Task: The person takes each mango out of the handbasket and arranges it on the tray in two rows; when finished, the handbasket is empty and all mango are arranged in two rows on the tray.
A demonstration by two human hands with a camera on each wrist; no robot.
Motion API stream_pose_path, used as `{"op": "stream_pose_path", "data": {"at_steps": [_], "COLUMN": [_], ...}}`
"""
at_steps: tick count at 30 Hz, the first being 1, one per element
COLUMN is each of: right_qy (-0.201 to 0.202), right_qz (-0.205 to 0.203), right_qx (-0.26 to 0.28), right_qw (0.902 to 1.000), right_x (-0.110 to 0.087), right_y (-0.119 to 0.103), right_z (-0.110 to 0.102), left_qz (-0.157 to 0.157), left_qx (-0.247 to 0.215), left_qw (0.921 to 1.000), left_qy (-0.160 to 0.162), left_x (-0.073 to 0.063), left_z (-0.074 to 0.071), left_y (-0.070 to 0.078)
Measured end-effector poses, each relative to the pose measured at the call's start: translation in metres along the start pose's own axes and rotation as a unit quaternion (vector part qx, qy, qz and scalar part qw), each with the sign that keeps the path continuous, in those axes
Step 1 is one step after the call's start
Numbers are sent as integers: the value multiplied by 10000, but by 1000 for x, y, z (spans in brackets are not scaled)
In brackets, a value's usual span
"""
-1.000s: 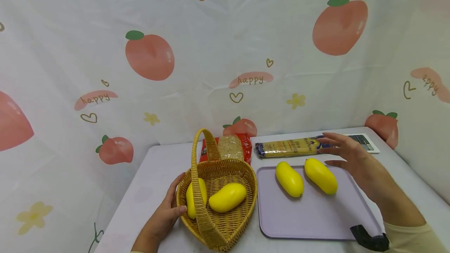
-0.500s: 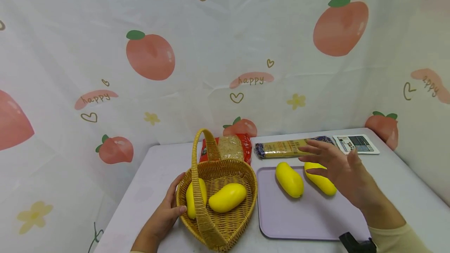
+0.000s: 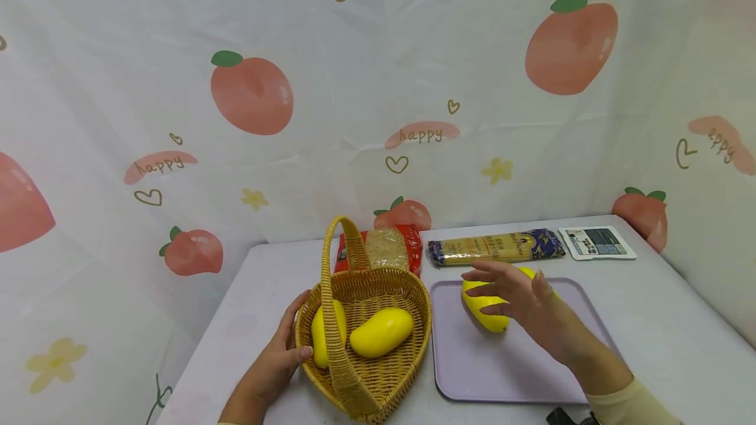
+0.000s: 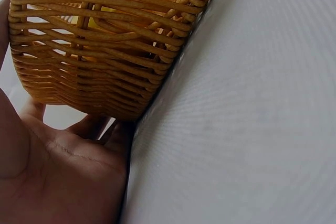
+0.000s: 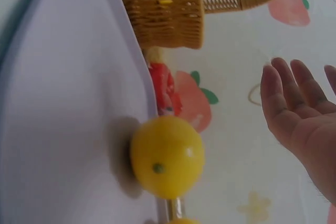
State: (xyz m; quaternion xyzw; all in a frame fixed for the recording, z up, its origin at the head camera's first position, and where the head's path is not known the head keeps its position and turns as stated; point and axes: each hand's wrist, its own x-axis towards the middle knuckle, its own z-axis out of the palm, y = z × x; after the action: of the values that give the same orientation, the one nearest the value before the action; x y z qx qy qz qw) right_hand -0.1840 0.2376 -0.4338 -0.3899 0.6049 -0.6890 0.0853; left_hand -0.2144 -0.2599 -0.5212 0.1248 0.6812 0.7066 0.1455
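At the left side of a wicker basket [image 3: 407, 372] my left hand [image 3: 277, 363] holds on, thumb at the rim and fingers along the outer wall. The left wrist view shows its palm [image 4: 63, 166] low beside the woven wall [image 4: 110, 51]. Inside the basket lie two yellow mangoes, one [image 3: 331, 340] partly behind the handle and another [image 3: 382, 332] in the middle. My right hand [image 3: 531, 310] hovers with spread fingers over a lilac tray [image 3: 490, 379]. Beneath it, one mango [image 3: 495, 324] is partly covered and a second [image 3: 528, 272] is mostly hidden.
Behind the basket lies a red bag of noodles [image 3: 386, 248]. To its right are a long yellow pack of dried noodles [image 3: 493, 248] and a flat white packet [image 3: 598, 242]. A fruit-printed cloth [image 3: 331, 84] hangs at the table's back edge.
My right hand has moved left and nearer over the tray, from the far right mango toward the left one. The left hand and the basket have stayed put.
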Motion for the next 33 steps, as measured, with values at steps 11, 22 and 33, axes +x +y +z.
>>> {"op": "stream_pose_path", "data": {"at_steps": [11,22,33], "right_qy": [-250,-665,-547], "right_qz": [341,479,325], "right_qx": [712,977,957], "right_qw": [9966,9918,9934], "right_x": [10,19,35], "right_y": [24,30,24], "right_z": [39,72,83], "left_qz": [-29,-50,55], "left_qx": [-15,-15,-146], "left_qw": [10000,10000,9999], "left_qy": [2,10,-58], "left_x": [0,-1,0], "left_z": [1,-1,0], "left_y": [1,0,-1]}}
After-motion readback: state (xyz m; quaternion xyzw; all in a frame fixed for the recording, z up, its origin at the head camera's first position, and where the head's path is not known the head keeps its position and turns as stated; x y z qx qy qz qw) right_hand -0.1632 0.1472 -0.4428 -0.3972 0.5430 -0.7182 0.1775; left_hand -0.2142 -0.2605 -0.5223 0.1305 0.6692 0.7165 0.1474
